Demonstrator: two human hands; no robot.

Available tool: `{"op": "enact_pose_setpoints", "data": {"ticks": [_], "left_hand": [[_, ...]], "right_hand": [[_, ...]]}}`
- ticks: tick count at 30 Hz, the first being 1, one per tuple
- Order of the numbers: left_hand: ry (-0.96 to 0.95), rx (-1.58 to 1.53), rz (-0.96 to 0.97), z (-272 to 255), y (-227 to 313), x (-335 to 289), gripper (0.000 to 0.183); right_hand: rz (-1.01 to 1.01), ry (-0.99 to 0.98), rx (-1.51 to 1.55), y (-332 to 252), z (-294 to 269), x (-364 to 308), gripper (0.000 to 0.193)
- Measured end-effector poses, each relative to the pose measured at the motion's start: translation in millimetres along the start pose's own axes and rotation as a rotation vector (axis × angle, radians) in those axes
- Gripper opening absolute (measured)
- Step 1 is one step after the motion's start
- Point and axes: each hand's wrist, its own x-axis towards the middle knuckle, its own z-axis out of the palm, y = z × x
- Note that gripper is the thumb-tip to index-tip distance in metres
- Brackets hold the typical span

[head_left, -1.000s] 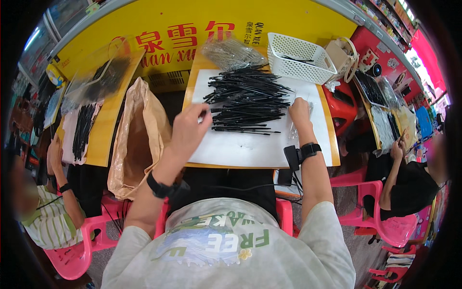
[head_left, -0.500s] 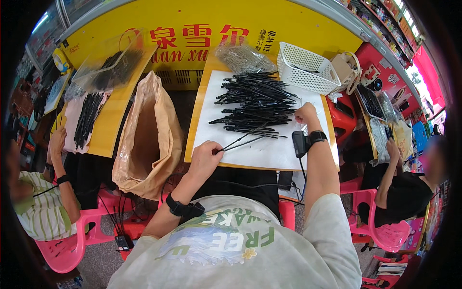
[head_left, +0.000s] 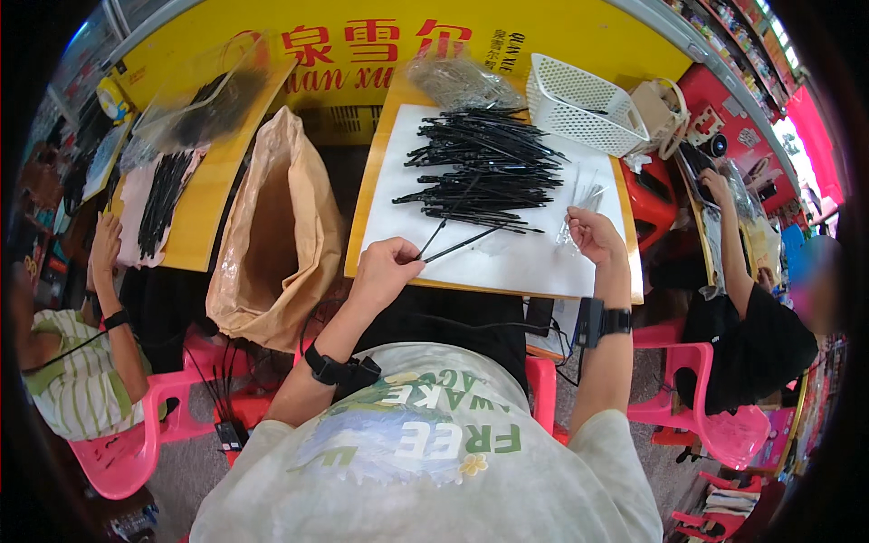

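My left hand (head_left: 384, 271) is closed on two thin black sticks (head_left: 463, 244), which fan out over the near side of the white sheet (head_left: 389, 226). Beyond them lies a big loose pile of black sticks (head_left: 489, 172); some have slightly thicker ends, and I cannot make out their exact kind. My right hand (head_left: 597, 240) is to the right of the pile, thumb and fingers pinched at what looks like a clear plastic sleeve (head_left: 567, 237). More clear sleeves (head_left: 590, 194) lie just beyond that hand.
A white perforated basket (head_left: 584, 122) and a heap of clear plastic bags (head_left: 462, 83) stand at the table's far side. An open brown paper sack (head_left: 281, 226) is left of the table. Other people work at tables on both sides. A yellow panel (head_left: 362, 45) closes the back.
My right hand has drawn back toward me from the clear sleeves, its fingers still pinched. My left hand keeps the two sticks, slightly shifted. The person at right has reached farther forward.
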Motion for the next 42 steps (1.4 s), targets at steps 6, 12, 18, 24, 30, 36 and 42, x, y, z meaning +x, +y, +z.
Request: {"op": "enact_pose_setpoints", "data": {"ticks": [6, 12, 18, 24, 30, 36, 42], "left_hand": [[-0.053, -0.310, -0.073, 0, 24, -2, 0.010], [0.038, -0.272, 0.029, -4, 60, -15, 0.009], [0.125, -0.169, 0.079, 0, 86, -26, 0.008], [0.144, -0.117, 0.130, 1, 89, -26, 0.009], [0.115, -0.189, 0.155, 3, 84, -27, 0.011], [0.077, -0.137, 0.208, 4, 84, -30, 0.011], [0.088, -0.077, 0.249, 6, 87, -31, 0.012]], "right_hand": [[-0.430, -0.146, 0.111, 24, 96, -67, 0.008], [-0.555, -0.253, 0.032, 54, 147, -96, 0.007], [-0.545, -0.257, 0.056, 52, 153, -99, 0.005], [-0.534, -0.210, 0.054, 48, 152, -104, 0.004], [-0.518, -0.199, 0.001, 50, 149, -105, 0.006], [-0.511, -0.182, -0.039, 49, 152, -110, 0.008], [-0.497, -0.151, -0.132, 46, 150, -110, 0.009]]}}
